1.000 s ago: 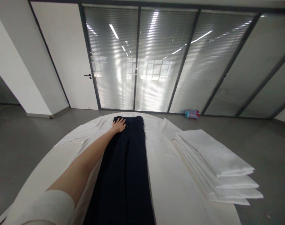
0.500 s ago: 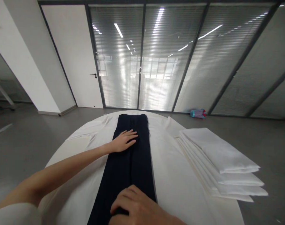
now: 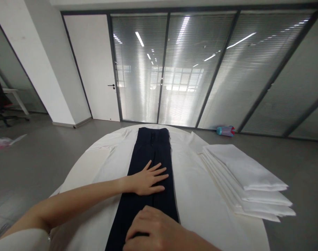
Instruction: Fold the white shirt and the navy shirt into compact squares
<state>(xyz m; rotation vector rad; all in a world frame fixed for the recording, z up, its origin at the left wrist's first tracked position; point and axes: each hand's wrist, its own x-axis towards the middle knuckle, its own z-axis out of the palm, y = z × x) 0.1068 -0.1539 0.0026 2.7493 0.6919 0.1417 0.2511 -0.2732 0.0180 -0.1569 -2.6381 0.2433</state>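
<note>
My left grip (image 3: pixel 145 182) lies spread open on long navy cloth trousers (image 3: pixel 160 150), apparently smoothing; my right grip (image 3: pixel 155 228) is curled, hold indeterminable; the next move likely calls for even pressure.

Gry flr (image 3: pixel 300 167), wht dr (image 3: pixel 93 66), glass wall (image 3: pixel 258 69) w/ blinds (image 3: pixel 138 94).

We can read no text, label, brand, number or sign anywhere in view.
</note>
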